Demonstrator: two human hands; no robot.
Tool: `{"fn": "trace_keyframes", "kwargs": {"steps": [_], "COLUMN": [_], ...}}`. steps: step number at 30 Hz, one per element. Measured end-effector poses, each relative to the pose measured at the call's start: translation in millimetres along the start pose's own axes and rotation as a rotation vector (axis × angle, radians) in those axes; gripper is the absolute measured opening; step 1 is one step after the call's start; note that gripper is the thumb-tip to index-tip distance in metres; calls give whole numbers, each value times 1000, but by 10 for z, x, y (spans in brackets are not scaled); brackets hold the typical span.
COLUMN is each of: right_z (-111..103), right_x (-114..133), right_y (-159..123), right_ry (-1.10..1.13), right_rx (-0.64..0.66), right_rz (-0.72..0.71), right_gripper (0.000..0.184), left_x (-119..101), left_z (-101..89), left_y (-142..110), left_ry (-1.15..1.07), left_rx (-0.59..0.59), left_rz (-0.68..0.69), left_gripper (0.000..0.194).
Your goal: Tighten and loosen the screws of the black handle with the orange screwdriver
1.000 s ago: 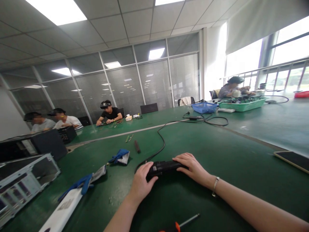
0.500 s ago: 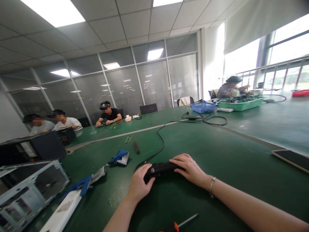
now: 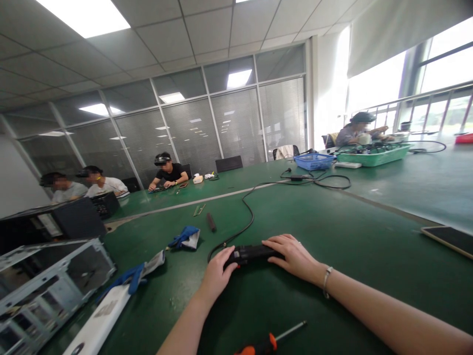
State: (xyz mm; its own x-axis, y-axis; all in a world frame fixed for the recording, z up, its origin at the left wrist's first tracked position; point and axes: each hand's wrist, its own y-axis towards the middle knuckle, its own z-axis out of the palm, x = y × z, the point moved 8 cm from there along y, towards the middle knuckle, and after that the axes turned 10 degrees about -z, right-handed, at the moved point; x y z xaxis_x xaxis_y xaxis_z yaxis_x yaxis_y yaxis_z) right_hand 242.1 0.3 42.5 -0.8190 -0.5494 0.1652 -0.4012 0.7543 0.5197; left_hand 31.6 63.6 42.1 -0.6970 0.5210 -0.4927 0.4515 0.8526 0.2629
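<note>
A long black device point(image 3: 248, 254) with a black cable point(image 3: 247, 217) running from its left end lies on the green table point(image 3: 332, 227) in front of me. My left hand point(image 3: 216, 277) grips its left end, thumb and fingers closed round it. My right hand point(image 3: 290, 254) lies over its right end with the fingers curled on top. A bracelet point(image 3: 325, 282) sits on my right wrist.
An orange-handled screwdriver point(image 3: 271, 340) lies near the front edge. An open computer case point(image 3: 44, 286) stands at left, with blue-and-white gloves point(image 3: 185, 238) beside it. A tablet point(image 3: 449, 239) lies at right. Baskets point(image 3: 373, 155) and several seated people are further back.
The device now lies flatter and lower on the table. Both hands stay on its ends. The view has shifted slightly, bringing more of the screwdriver and the computer case into sight.
</note>
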Motion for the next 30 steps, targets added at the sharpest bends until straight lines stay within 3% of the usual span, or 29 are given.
{"fn": "trace_keyframes", "kwargs": {"steps": [13,22,30], "right_z": [66,101,139], "right_x": [-191,-296,-362], "right_y": [103,164,184], "right_ry": [35,84,116], "right_rx": [143,184,194], "right_rz": [47,79,95], "right_gripper": [41,42,42], "left_x": [51,60,17], "left_z": [74,80,58], "left_y": [85,86,53], "left_ry": [43,67,97], "left_rx": [66,-74,-100], "left_rz": [4,66,89], "left_gripper": [45,42,41]}}
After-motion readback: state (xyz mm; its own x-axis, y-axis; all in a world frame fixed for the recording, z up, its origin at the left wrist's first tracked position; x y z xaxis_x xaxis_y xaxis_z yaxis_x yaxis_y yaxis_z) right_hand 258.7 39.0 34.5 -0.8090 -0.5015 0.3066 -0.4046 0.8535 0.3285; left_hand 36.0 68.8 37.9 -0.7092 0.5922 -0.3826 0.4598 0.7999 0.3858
